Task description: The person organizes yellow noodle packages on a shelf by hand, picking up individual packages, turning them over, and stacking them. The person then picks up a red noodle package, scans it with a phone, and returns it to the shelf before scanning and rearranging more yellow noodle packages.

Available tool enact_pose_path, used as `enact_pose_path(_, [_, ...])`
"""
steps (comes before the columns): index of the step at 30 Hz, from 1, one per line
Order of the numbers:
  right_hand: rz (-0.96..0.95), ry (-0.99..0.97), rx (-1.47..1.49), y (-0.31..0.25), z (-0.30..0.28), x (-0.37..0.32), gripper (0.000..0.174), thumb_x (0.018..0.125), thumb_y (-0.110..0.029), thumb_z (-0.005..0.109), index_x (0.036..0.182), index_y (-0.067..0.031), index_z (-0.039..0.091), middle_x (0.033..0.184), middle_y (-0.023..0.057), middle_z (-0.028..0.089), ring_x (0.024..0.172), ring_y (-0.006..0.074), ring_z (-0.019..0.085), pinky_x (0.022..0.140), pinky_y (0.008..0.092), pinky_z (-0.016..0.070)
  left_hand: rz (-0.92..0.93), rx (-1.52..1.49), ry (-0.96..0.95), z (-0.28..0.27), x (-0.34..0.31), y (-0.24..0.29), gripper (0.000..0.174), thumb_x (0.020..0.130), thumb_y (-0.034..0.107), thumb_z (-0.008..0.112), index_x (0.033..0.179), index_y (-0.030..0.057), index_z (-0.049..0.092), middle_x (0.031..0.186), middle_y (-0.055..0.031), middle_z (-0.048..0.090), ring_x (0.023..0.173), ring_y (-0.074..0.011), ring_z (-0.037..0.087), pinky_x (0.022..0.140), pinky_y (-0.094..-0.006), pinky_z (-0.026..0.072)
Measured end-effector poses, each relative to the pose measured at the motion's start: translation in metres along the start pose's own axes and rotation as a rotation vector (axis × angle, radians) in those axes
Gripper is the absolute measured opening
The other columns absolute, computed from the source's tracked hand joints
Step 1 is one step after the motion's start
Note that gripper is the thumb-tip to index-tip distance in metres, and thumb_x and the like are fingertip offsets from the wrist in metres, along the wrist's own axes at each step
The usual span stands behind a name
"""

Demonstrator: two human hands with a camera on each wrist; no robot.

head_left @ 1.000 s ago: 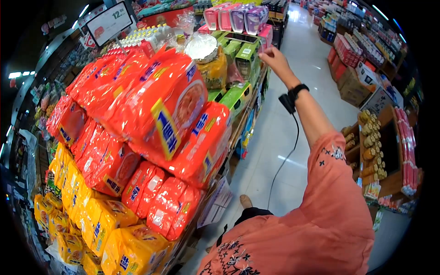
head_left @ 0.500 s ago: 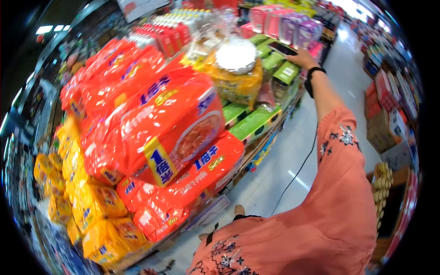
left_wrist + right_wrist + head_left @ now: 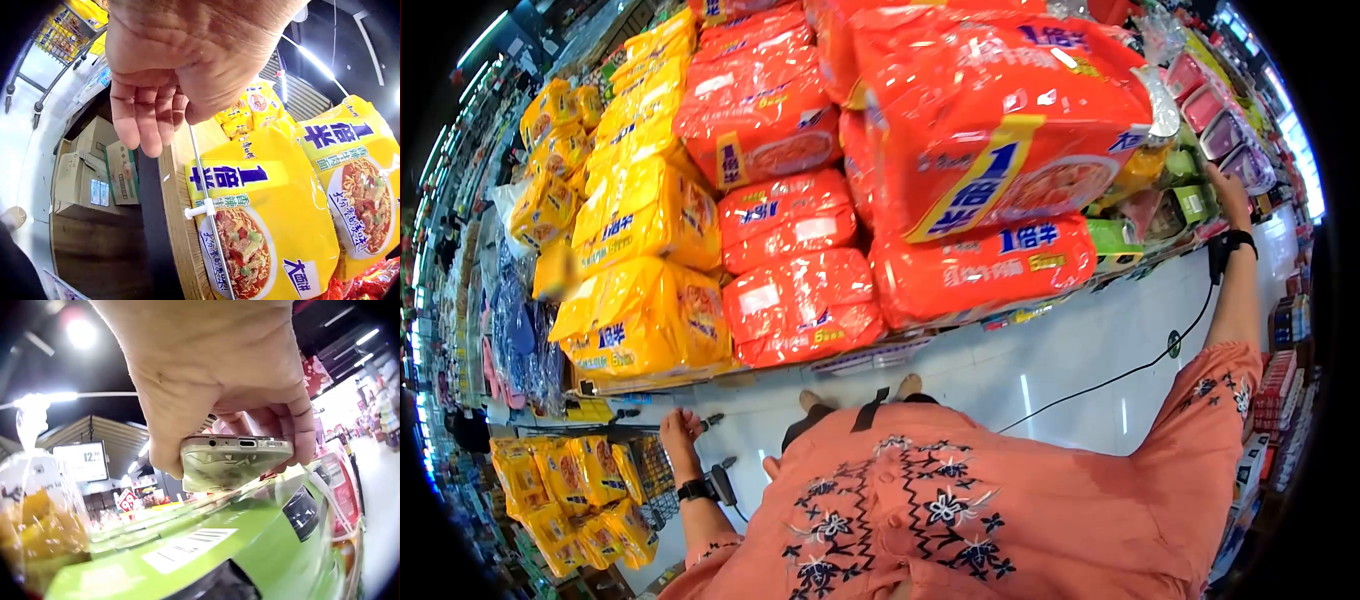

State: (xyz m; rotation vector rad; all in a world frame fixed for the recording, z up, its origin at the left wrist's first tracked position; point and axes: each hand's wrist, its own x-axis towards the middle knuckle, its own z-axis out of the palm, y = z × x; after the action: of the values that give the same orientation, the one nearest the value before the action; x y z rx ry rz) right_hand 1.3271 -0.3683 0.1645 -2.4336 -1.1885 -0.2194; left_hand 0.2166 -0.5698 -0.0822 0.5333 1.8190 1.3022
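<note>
Phone (image 3: 236, 459) shows only in the right wrist view. There the right hand (image 3: 225, 381) pinches it by its edges, thumb on one side and curled fingers on the other, just above a green box (image 3: 206, 556). In the head view that hand sits far right at the shelf, its hold hidden. Near left, the left hand (image 3: 181, 69) hangs with fingers loosely together, holding nothing, beside yellow noodle packs (image 3: 262, 225). Red noodle packs (image 3: 990, 120) fill the display between.

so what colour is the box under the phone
The box is bright green; the right wrist view shows it best.
</note>
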Motion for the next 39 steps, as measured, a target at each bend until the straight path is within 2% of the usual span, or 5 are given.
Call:
enact_pose_path(6, [0.31,0.007,0.674,-0.073,-0.066,-0.113,0.067,0.08,-0.068,0.069,0.108,-0.0067,0.07,0.087,0.0021,0.066,0.071,0.0105,0.063,0.06,0.0223,0.0479,-0.096,0.093,-0.046,-0.01,0.028,0.001,0.029,0.1,0.034,0.057,0.111,0.0077,0.061,0.09,-0.0039,0.066,0.075,-0.0144,0.066,0.065,-0.0278,0.0545])
enact_pose_path(12, [-0.023,0.094,1.02,-0.143,-0.128,-0.265,0.066,0.093,-0.052,0.062,0.137,-0.0034,0.055,0.121,0.0082,0.065,0.106,0.016,0.065,0.092,0.0278,0.0484,-0.142,0.193,-0.199,-0.027,0.067,0.002,0.027,0.099,0.033,0.058,0.108,0.0085,0.063,0.089,-0.005,0.068,0.075,-0.0161,0.068,0.065,-0.0296,0.0549])
enact_pose_path(22, [-0.308,-0.3,1.388,-0.424,-0.101,-0.498,0.065,0.093,-0.044,0.061,0.139,-0.0006,0.05,0.123,0.0127,0.065,0.102,0.0197,0.065,0.081,0.0292,0.05,-0.139,0.188,-0.357,-0.071,0.119,0.011,0.03,0.101,0.037,0.056,0.109,0.0078,0.061,0.092,-0.0056,0.068,0.077,-0.0163,0.067,0.065,-0.0304,0.0549])
enact_pose_path(28, [-0.23,-0.368,1.141,-0.582,-0.031,-0.469,0.059,0.084,-0.04,0.075,0.123,0.0013,0.057,0.1,0.0041,0.064,0.091,0.0117,0.06,0.079,0.0271,0.0496,-0.096,0.123,-0.338,-0.099,0.123,0.023,0.029,0.101,0.035,0.056,0.107,0.007,0.061,0.091,-0.0058,0.068,0.075,-0.0162,0.067,0.063,-0.03,0.0551])
enact_pose_path(39, [-0.577,0.358,0.208,-0.696,0.113,-0.399,0.062,0.071,-0.05,0.079,0.102,0.0012,0.061,0.096,0.0245,0.067,0.093,0.0402,0.062,0.079,0.0494,0.0513,-0.178,0.021,-0.202,-0.188,0.108,-0.023,0.027,0.101,0.034,0.056,0.107,0.0079,0.06,0.09,-0.0057,0.067,0.074,-0.0158,0.067,0.061,-0.0279,0.0552])
